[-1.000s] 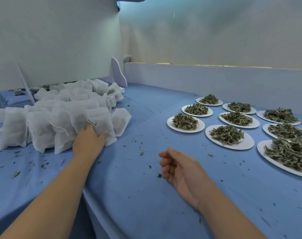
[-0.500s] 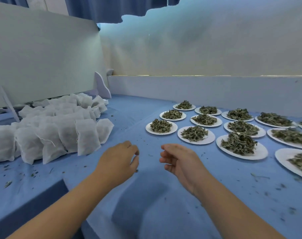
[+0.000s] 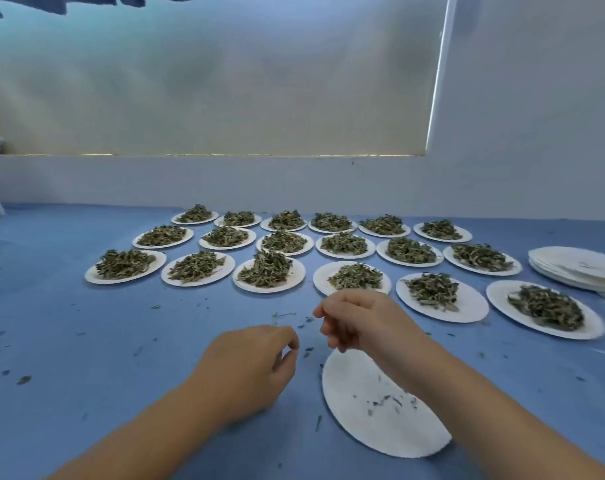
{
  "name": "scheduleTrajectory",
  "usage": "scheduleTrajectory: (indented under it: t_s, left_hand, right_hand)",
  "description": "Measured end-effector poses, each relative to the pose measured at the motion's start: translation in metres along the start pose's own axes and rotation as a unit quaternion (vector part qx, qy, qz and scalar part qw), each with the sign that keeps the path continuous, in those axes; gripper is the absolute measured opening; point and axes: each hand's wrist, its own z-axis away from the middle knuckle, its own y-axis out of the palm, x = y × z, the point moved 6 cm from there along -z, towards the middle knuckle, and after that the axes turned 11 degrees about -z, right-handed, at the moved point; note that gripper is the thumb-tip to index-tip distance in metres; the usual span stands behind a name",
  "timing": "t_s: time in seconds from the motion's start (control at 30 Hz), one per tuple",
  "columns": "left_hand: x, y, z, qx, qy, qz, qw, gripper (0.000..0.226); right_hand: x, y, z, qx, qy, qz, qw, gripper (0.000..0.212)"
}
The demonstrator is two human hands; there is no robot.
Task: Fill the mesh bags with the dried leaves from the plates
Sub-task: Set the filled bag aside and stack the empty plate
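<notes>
Fingers of left hand (image 3: 254,367): loosely curled, thumb tip close to the index finger; nothing is visible between them. This hand sits low over the table (image 3: 69,341), near its front edge.
Fingers of right hand (image 3: 360,320): relaxed and curled, grasping nothing that shows. The hand hangs just in front of the front row of plates.
Dried leaves (image 3: 266,268): heaped on eighteen full plates (image 3: 93,277), which stand in three rows of six across the middle of the table, toward its back edge.
Empty plate (image 3: 356,427): lies at the front edge, partly under the right forearm, and carries only a few leaf scraps.
Stack of emptied plates (image 3: 578,268): sits at the right edge, beside the rows.
Mesh bags: none in view; their place cannot be told.
Loose crumbs (image 3: 24,379): scattered over the table, mostly near the front.
Work done, as judged: the bare plate and the stack suggest that a number of portions are already bagged.
Work left, as judged: eighteen portions remain, so the larger visible share is outstanding.
Step in hand, as judged: between portions, with neither hand loaded.
</notes>
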Motion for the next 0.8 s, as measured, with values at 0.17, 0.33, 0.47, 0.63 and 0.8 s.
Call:
scheduleTrajectory:
  t_s: [0.17,0.33,0.47,0.63,0.8]
  left_hand:
    - [-0.029,0.022,-0.008,0.009,-0.025,0.038,0.999,0.030]
    - [-0.047,0.029,-0.001,-0.011,-0.026,0.017,0.999,0.035]
    - [-0.050,0.028,-0.003,-0.004,-0.045,0.040,0.998,0.032]
    - [-0.055,0.030,-0.010,0.033,-0.087,0.133,0.987,0.014]
    - [-0.054,0.027,-0.024,-0.021,-0.162,0.275,0.948,0.018]
  right_hand:
    - [-0.004,-0.080,0.028,-0.135,-0.026,0.221,0.965,0.026]
    - [-0.007,-0.124,0.037,-0.145,0.065,0.453,0.877,0.028]
    - [-0.010,-0.129,0.041,-0.110,0.137,0.479,0.860,0.039]
    - [-0.014,-0.124,0.046,-0.098,0.161,0.461,0.867,0.035]
    - [-0.001,-0.146,0.050,-0.177,0.132,0.330,0.918,0.015]
